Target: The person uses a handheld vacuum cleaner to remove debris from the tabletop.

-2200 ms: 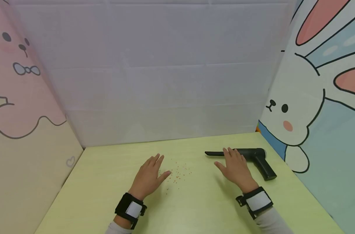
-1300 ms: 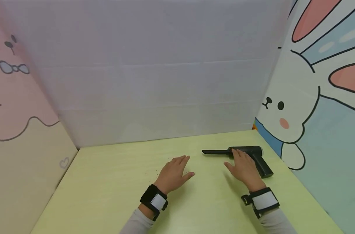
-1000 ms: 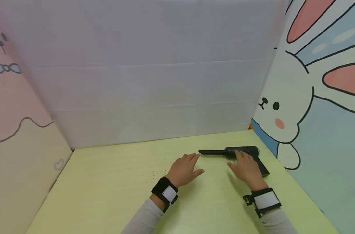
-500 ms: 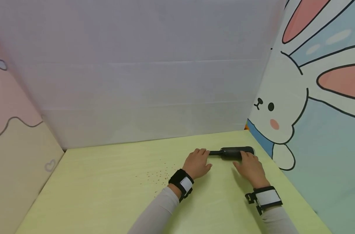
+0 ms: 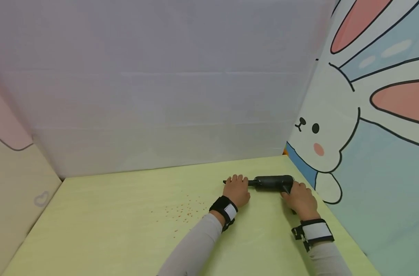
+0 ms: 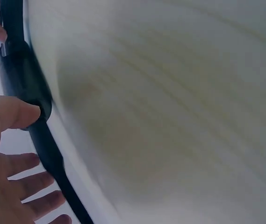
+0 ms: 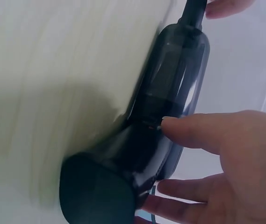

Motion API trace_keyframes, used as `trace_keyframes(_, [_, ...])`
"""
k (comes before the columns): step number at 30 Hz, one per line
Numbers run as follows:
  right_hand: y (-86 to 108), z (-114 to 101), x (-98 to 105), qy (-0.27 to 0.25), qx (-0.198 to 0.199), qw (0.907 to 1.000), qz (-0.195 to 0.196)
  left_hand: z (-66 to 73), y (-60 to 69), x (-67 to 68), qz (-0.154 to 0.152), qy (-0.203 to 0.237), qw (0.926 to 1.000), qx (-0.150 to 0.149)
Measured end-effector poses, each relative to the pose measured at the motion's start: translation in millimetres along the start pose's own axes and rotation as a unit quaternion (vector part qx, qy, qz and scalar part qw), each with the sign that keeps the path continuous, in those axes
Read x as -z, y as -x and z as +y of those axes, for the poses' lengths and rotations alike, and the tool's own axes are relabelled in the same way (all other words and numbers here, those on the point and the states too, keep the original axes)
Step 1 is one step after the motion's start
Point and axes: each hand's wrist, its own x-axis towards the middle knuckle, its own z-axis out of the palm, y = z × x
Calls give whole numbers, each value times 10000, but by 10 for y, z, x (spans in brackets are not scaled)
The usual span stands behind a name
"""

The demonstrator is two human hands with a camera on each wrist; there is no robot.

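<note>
Thumbs and fingers straddle both ends of the work: my right hand clasps the black handheld device at its handle, while my left hand folds over its long nozzle. A second ago the left stopped short of the nozzle and the right hovered near the handle; now both have contact, which I judge brings the device under two-handed control. It appears to rest on its side toward the far right of the yellow tabletop. Scattered red bits, partly masked by my left hand then, show more fully now, left of it. White wall stands close behind; the rabbit-printed panel rises rightward. Widest room runs left and back toward me.
</note>
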Motion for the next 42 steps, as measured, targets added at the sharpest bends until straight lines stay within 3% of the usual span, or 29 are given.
trace_keyframes(9, [-56, 31, -17, -37, -153, 9992, -380, 131, 25, 2, 93, -320, 9981, 515])
trace_keyframes(16, [-63, 46, -57, -1, 72, 9992, -384, 189, 22, 116, -334, -366, 9958, 767])
trace_keyframes(28, [-49, 108, -133, -174, 352, 9989, 271, 191, 13, 231, -583, -419, 9942, 800])
trace_keyframes(37, [75, 190, 26, -330, 621, 9920, 1048, 318, 7, 293, -221, -264, 9951, 931])
trace_keyframes(42, [200, 200, 49, -379, 669, 9918, 1020, 394, 94, 349, -167, -462, 9939, 990])
